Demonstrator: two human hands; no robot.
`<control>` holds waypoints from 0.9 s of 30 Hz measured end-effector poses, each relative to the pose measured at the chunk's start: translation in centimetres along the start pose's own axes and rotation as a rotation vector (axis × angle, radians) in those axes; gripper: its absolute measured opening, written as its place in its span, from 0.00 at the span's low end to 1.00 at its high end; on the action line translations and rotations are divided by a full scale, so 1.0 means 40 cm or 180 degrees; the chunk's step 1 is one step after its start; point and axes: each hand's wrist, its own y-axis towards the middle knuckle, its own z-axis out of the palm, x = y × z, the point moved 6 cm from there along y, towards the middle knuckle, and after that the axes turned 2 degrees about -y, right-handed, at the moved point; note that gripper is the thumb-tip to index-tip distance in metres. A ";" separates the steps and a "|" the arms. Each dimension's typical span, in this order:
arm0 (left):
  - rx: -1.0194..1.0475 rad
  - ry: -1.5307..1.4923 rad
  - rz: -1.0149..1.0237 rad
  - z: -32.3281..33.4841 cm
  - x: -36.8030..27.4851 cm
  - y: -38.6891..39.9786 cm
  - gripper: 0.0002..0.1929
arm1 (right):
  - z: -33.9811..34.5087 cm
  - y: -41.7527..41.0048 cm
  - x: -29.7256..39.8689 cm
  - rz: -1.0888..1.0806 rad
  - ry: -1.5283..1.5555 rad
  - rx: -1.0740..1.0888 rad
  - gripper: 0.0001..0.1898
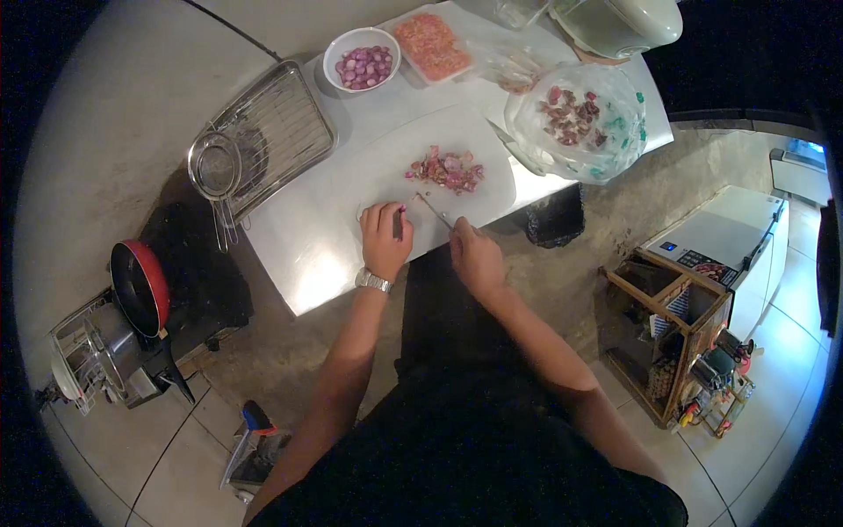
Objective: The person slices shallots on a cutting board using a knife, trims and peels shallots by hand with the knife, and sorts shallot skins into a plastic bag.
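My right hand (477, 253) grips a small knife (435, 212), its thin blade pointing up and left over the near edge of a white cutting board (461, 125). At the board's near left, my left hand (385, 234) has its fingers curled. A small purple bit, seemingly a shallot (402, 207), shows at its thumb and fingertips; the rest is hidden. Just beyond both hands lies a pile of reddish shallot skins and scraps (451, 172). Farther back, a white bowl (328, 66) holds peeled shallots (363, 67).
Right of the board sits an open plastic bag (616, 148) of unpeeled shallots, with a pale-handled knife (520, 151) beside it. A tub of orange-pink minced food (435, 47) stands at the back. Leftward are a wire-rack tray (290, 105) and a strainer (216, 165). A black bin (556, 221) is below the table.
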 end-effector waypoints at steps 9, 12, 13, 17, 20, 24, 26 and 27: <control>0.0088 0.0055 -0.0063 0.006 0.005 -0.001 0.14 | -0.002 -0.022 -0.014 -0.0121 -0.0086 -0.0133 0.09; 0.0079 0.0104 0.0003 -0.002 -0.015 0.002 0.16 | -0.007 -0.019 -0.012 -0.0106 -0.0320 -0.0037 0.10; 0.0076 0.0106 0.0004 -0.005 -0.014 -0.001 0.16 | -0.007 -0.018 -0.013 -0.0064 -0.0478 0.0044 0.10; 0.0151 0.0139 -0.0020 -0.020 -0.033 0.013 0.17 | -0.048 -0.022 0.010 -0.0215 -0.0608 -0.0083 0.10; 0.0218 0.0549 0.0621 -0.036 -0.095 0.022 0.17 | -0.067 -0.026 0.014 -0.0432 -0.0690 -0.0288 0.09; 0.0533 0.0550 0.0956 -0.033 -0.122 0.032 0.17 | -0.094 -0.034 0.018 -0.0701 -0.0900 -0.0536 0.08; 0.0373 0.0389 0.0642 -0.021 -0.079 0.010 0.17 | -0.118 -0.034 0.029 -0.0772 -0.0936 -0.0631 0.07; 0.0219 0.0223 0.0335 -0.018 -0.056 0.004 0.17 | -0.118 -0.034 0.023 -0.0773 -0.0938 -0.0633 0.07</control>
